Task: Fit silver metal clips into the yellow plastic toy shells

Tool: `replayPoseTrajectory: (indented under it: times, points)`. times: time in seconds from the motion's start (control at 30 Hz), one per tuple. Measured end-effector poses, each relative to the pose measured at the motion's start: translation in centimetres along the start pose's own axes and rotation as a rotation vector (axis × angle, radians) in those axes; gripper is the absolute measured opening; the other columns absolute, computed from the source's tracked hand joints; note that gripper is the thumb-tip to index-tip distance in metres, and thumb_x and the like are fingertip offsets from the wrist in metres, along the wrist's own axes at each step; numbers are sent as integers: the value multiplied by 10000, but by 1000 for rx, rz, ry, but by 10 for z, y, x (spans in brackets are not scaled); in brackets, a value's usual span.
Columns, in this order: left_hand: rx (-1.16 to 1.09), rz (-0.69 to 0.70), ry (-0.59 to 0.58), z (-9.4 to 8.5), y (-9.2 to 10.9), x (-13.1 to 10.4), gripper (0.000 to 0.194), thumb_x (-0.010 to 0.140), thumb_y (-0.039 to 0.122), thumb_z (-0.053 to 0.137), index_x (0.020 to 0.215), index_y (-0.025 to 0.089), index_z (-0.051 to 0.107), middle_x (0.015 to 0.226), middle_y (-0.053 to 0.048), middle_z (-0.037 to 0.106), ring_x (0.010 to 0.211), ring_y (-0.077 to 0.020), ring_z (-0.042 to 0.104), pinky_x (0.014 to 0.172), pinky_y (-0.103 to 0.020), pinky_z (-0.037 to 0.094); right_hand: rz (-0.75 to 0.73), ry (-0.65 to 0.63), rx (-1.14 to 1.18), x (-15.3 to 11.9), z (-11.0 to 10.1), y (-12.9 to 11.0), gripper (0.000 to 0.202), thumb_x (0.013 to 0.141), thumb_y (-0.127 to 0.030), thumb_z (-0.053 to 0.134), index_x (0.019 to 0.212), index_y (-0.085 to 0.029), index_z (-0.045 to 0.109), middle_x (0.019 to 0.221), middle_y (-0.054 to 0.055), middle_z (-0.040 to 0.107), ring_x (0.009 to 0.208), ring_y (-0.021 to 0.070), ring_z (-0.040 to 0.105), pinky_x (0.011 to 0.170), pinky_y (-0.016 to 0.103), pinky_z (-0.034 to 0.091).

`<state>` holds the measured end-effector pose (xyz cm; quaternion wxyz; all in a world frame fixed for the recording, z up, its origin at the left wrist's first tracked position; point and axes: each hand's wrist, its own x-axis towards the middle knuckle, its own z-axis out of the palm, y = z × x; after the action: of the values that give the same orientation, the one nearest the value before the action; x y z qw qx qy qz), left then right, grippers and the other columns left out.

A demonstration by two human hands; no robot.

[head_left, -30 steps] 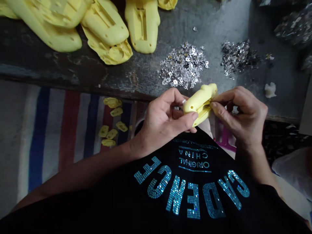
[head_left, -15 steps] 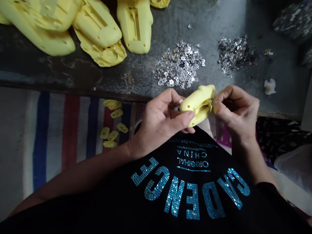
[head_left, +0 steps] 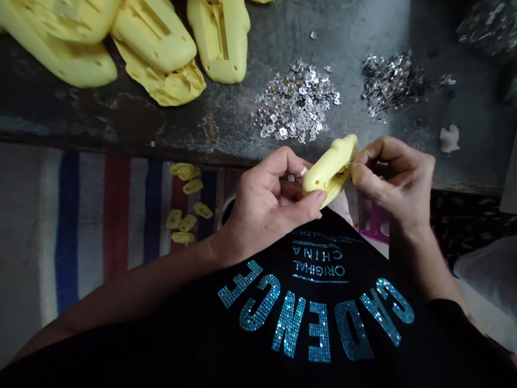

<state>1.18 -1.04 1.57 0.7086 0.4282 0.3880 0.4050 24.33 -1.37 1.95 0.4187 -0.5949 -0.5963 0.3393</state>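
My left hand (head_left: 278,191) grips a yellow plastic toy shell (head_left: 332,167) by its lower end, thumb across the front and fingers behind. The shell is tilted, its long slot facing down and to the right. At the shell's upper right end, my right hand (head_left: 393,175) has thumb and forefinger pinched together at the slot. A tiny piece seems to be between those fingertips, too small to make out. Just above the shell, a pile of small metal contact plates (head_left: 299,102) lies on the dark worktable (head_left: 161,134).
More yellow shells (head_left: 222,43) lie at the table's upper left. A second pile of metal pieces (head_left: 391,83), a white scrap (head_left: 449,138) and a clear plastic bag (head_left: 488,29) are to the right. Yellow parts (head_left: 188,222) rest on the striped sheet (head_left: 115,215) below.
The shell has turned slightly in my left hand, so less of its slot faces me. My right hand stays pinched at the shell's end. The view has shifted a little.
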Motion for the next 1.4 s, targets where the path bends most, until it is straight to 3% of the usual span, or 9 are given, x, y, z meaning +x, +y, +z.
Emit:
replayPoseTrajectory:
  times: [0.27, 0.4, 0.53, 0.6, 0.73, 0.93, 1.07, 1.27, 1.4]
  points:
    - [-67, -71, -31, -8, -6, 5, 437, 902, 401, 964, 987, 223, 574, 897, 35, 790, 623, -155, 821, 556, -216, 682, -9, 18, 103, -4, 1, 8, 139, 963, -311, 916, 896, -257, 807, 840, -38, 760, 653, 115, 584, 592, 297, 429]
    - [-118, -83, -27, -9, -10, 6, 446, 908, 411, 963, 1003, 227, 568, 884, 51, 782, 594, -149, 814, 533, -205, 664, -71, 91, 11, -8, -1, 5, 109, 1013, -332, 872, 927, -286, 824, 830, -25, 742, 660, 149, 603, 594, 335, 466]
    - [-111, -97, -16, -9, -11, 7, 492, 890, 475, 967, 1013, 231, 557, 907, 34, 798, 584, -160, 808, 523, -228, 668, -283, 106, -235, -12, -6, 4, 44, 1041, -288, 821, 1033, -328, 839, 971, 13, 800, 841, 222, 693, 747, 425, 585]
    - [-93, -84, -13, -8, -9, 6, 481, 894, 466, 962, 1003, 232, 556, 896, 33, 791, 598, -163, 808, 532, -235, 671, -270, 89, -270, -10, -7, 8, 136, 1029, -335, 839, 1164, -347, 836, 1153, 40, 816, 999, 259, 740, 796, 450, 626]
    - [20, 29, -35, -3, -6, 0, 340, 944, 324, 908, 1004, 224, 589, 934, 25, 781, 715, -154, 819, 578, -218, 660, -62, -54, -22, -3, -9, 17, 485, 968, -447, 897, 1418, -350, 747, 1412, 59, 782, 1196, 278, 783, 797, 412, 661]
    - [301, 347, -140, -1, -4, -4, 263, 957, 196, 878, 989, 209, 617, 1067, -19, 798, 792, -129, 780, 689, -239, 651, -64, -75, 19, -8, -9, 20, 475, 967, -425, 890, 1421, -423, 751, 1479, 52, 769, 1240, 310, 772, 905, 473, 707]
    - [420, 501, -304, -6, -3, 2, 400, 899, 354, 1000, 1043, 208, 656, 1058, -41, 782, 840, -146, 748, 701, -251, 631, -184, 12, 106, -21, -3, 32, 504, 967, -492, 882, 1452, -482, 745, 1361, 45, 755, 1190, 340, 780, 978, 562, 716]
    - [486, 327, -448, -3, -1, 10, 962, 750, 598, 1075, 1531, 218, 660, 1225, -66, 736, 925, -188, 753, 785, -314, 671, -409, 165, 10, -31, 1, 46, 502, 1003, -643, 752, 1449, -420, 690, 1306, 116, 696, 1173, 383, 754, 1023, 663, 701]
    - [491, 344, -505, 1, 0, 9, 874, 832, 578, 1027, 1539, 162, 726, 1344, -115, 735, 1060, -229, 783, 947, -355, 704, -455, 187, -87, -32, -5, 48, 533, 1026, -689, 665, 1489, -428, 632, 1295, 121, 674, 1162, 386, 744, 984, 677, 713]
